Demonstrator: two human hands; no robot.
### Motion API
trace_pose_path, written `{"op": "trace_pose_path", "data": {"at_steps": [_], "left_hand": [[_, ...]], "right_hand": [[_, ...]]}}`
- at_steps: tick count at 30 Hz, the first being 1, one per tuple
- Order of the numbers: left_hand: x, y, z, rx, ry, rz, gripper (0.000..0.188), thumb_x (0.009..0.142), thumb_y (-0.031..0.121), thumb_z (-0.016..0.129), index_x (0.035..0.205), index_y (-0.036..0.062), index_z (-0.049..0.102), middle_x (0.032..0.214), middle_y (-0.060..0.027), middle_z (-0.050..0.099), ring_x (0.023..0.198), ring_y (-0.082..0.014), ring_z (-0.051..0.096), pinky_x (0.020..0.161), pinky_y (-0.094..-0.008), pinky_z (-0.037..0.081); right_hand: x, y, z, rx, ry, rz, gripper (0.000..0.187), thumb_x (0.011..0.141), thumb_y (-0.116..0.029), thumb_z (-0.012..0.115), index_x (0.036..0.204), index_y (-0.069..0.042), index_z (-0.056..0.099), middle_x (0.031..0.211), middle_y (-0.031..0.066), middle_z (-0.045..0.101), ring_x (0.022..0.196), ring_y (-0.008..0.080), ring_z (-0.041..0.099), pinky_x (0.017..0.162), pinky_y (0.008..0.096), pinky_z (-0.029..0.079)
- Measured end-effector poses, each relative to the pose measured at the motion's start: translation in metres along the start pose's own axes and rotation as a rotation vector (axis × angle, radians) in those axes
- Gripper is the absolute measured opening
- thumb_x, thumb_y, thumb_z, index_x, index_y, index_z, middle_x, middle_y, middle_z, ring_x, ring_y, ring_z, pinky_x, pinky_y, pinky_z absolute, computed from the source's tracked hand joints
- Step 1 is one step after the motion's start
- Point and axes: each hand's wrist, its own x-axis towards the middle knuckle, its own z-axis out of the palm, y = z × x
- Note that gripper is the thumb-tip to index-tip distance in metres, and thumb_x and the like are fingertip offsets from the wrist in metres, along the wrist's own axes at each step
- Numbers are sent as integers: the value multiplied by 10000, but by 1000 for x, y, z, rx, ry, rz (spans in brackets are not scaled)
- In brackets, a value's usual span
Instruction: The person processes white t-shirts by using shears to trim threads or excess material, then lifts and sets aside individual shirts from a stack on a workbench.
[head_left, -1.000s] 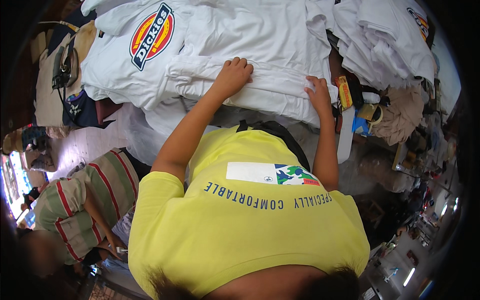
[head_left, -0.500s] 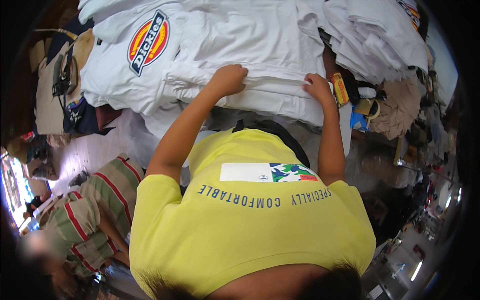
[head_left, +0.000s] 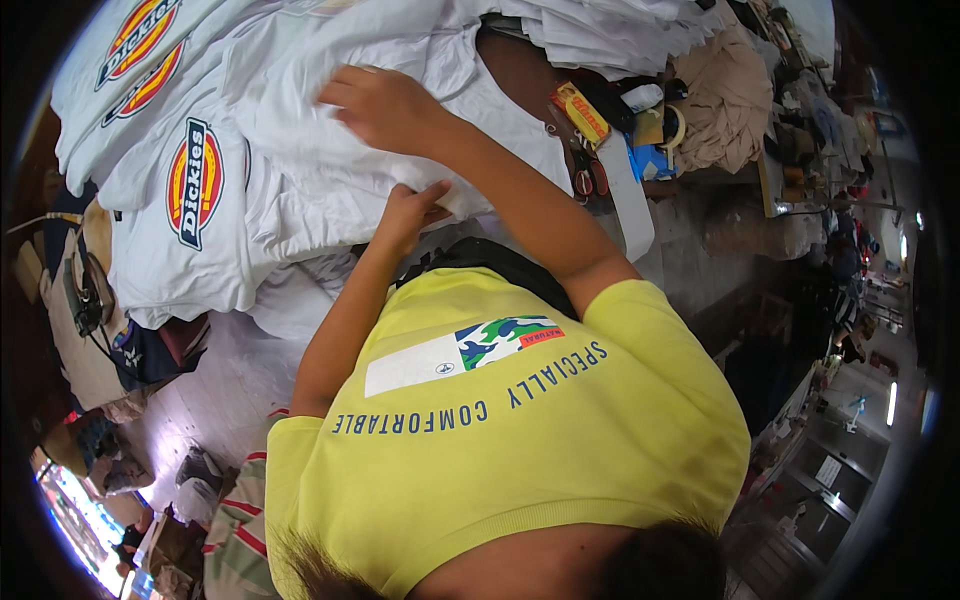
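White T-shirts [head_left: 330,190] lie in overlapping layers across the table in front of me, with a red, yellow and dark-blue chest print [head_left: 195,185] showing at the left. My left hand [head_left: 408,216] is at the near edge of the top shirt, thumb and fingers closed on its cloth. Above and beyond it, my right hand [head_left: 378,108] reaches across to the left over the same shirt. Its fingers are extended and slightly blurred, palm toward the fabric, and nothing shows in its grasp.
Right of the shirts sit a yellow box [head_left: 582,112], red-handled scissors [head_left: 598,178], a tape roll [head_left: 676,128] and a beige cloth heap [head_left: 722,85]. More white shirts [head_left: 610,35] are piled at the far right. An iron [head_left: 88,295] stands at the left. Striped cloth [head_left: 235,535] shows lower left.
My right hand has let go of the shirt's near edge and swung left across it. My left hand stays near that edge. The view has turned, bringing more printed shirts in at the left.
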Motion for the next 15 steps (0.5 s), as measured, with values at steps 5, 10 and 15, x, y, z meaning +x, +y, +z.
{"op": "trace_pose_path", "data": {"at_steps": [5, 10, 15], "left_hand": [[-12, -22, -37, -162, 52, -7, 200, 838, 195, 610, 808, 36, 492, 849, -58, 563, 778, -139, 558, 775, -281, 494], [-19, -15, -35, -520, 100, 117, 112, 859, 132, 570, 906, 41, 524, 926, -47, 578, 878, -157, 561, 896, -313, 443], [-10, -15, -35, -821, 195, 89, 115, 842, 95, 588, 941, 50, 551, 953, -51, 596, 924, -172, 575, 916, -337, 445]], "right_hand": [[-173, 74, -32, -158, 7, 681, 238, 748, 16, 493, 973, -21, 564, 952, 179, 572, 892, 362, 543, 771, 415, 438], [-288, 74, -70, -395, -115, 1135, 409, 726, -89, 643, 1105, -81, 491, 981, 175, 548, 931, 352, 538, 777, 420, 437], [-287, 71, -72, -266, -64, 1187, 509, 683, -99, 690, 1147, -88, 482, 930, 162, 584, 852, 355, 575, 749, 406, 459]]}}
